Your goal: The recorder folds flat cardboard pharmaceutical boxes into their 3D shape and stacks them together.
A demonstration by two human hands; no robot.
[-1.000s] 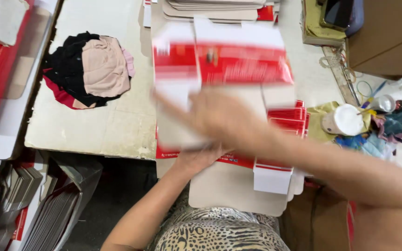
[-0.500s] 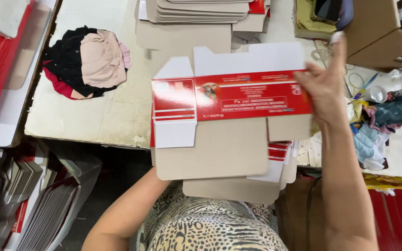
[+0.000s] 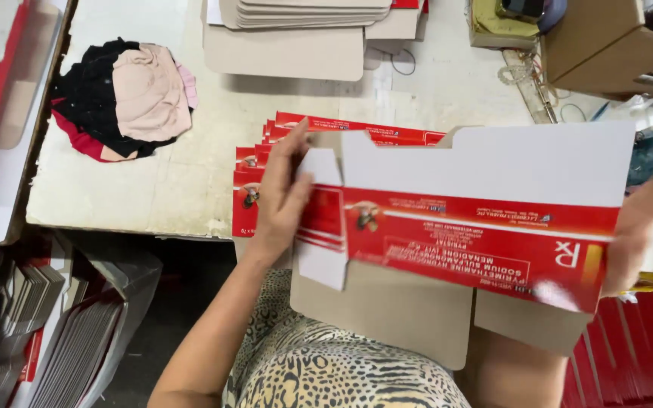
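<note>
I hold a flat, unfolded red-and-white carton blank (image 3: 462, 227) with brown cardboard flaps over my lap. My left hand (image 3: 281, 196) grips its left end, fingers spread against the white flap. My right hand (image 3: 632, 230) grips the right end, mostly hidden behind the carton. Under the blank, a stack of similar red carton blanks (image 3: 281, 140) lies at the table's near edge.
A pile of black, pink and red cloth pieces (image 3: 126, 98) lies on the worn white table (image 3: 130, 189). Stacked brown card sheets (image 3: 304, 23) sit at the far edge, a brown box (image 3: 606, 45) at top right. Bundled flat cartons (image 3: 54, 332) stand lower left.
The carton blank has come closer and shifted right, now held at both ends. My left hand rose from beneath to grip its left end; the right hand slid to the right end.
</note>
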